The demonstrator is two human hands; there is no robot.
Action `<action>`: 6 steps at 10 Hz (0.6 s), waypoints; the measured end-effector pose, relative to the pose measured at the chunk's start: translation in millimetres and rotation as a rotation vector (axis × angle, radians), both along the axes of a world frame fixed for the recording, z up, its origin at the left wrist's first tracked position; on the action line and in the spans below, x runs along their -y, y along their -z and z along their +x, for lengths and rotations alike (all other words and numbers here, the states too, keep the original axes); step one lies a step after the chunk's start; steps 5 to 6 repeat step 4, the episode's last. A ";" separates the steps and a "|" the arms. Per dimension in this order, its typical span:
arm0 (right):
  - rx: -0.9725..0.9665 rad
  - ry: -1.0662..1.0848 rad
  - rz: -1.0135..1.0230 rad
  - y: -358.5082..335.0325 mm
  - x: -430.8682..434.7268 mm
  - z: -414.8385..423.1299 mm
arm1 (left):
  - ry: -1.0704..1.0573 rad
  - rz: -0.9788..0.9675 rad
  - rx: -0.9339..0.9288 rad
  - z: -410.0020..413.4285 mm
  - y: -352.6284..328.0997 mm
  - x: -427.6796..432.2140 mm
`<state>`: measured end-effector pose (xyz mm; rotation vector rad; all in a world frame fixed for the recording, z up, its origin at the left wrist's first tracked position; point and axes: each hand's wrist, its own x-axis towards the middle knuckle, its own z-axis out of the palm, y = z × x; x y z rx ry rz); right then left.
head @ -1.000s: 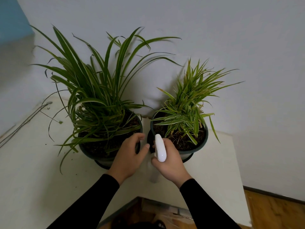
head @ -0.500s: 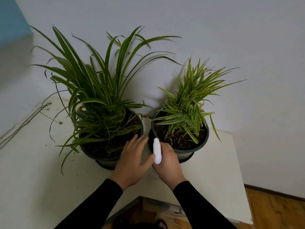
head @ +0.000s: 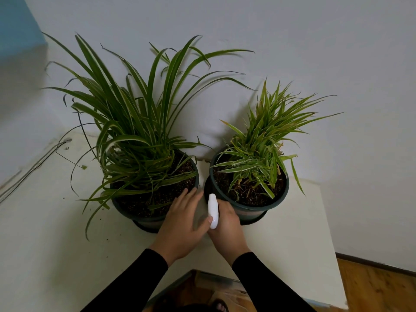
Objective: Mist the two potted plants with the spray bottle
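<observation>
Two potted plants stand side by side on a white counter (head: 56, 244) set against a pale wall (head: 315, 41). The larger plant (head: 139, 131) on the left has long, arching green leaves with pale edges. It grows from a dark round pot (head: 126, 212) filled with soil, which sits on a dark saucer. The smaller plant (head: 263, 143) on the right has shorter, yellow-green striped leaves and stands in a similar pot (head: 254, 209), also on a saucer. The two pots are just beside each other, with a narrow gap between them. In front of that gap the person's right hand (head: 225, 228) is curled around the spray bottle (head: 213, 210). The bottle's white head points away from the person, toward the space between the pots. Its lower body is largely hidden by the hands and hard to make out. The left hand (head: 182, 219) lies flat with its fingers straight and held together. Its fingertips reach over the near rim of the left pot, and its thumb touches the side of the bottle's white head. It grips nothing. Both arms wear black sleeves (head: 139, 282). A few dark crumbs of soil lie scattered on the counter near the left pot. A wooden floor (head: 378, 289) shows at the lower right, beyond the counter's edge.
</observation>
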<state>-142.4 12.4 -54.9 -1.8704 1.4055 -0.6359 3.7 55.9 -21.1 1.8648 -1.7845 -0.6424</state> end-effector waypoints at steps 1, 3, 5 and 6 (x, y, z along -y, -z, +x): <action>-0.024 -0.012 0.007 -0.8 1.7 1.9 | -0.006 -0.014 -0.032 1.5 -0.5 -0.3; 0.050 0.014 0.037 -7.9 -5.4 -9.5 | -0.026 -0.051 -0.072 7.9 -2.6 1.0; 0.094 0.079 -0.007 -21.9 -11.8 -13.6 | -0.043 -0.088 -0.092 12.4 -5.2 1.8; 0.094 0.079 -0.007 -21.9 -11.8 -13.6 | -0.043 -0.088 -0.092 12.4 -5.2 1.8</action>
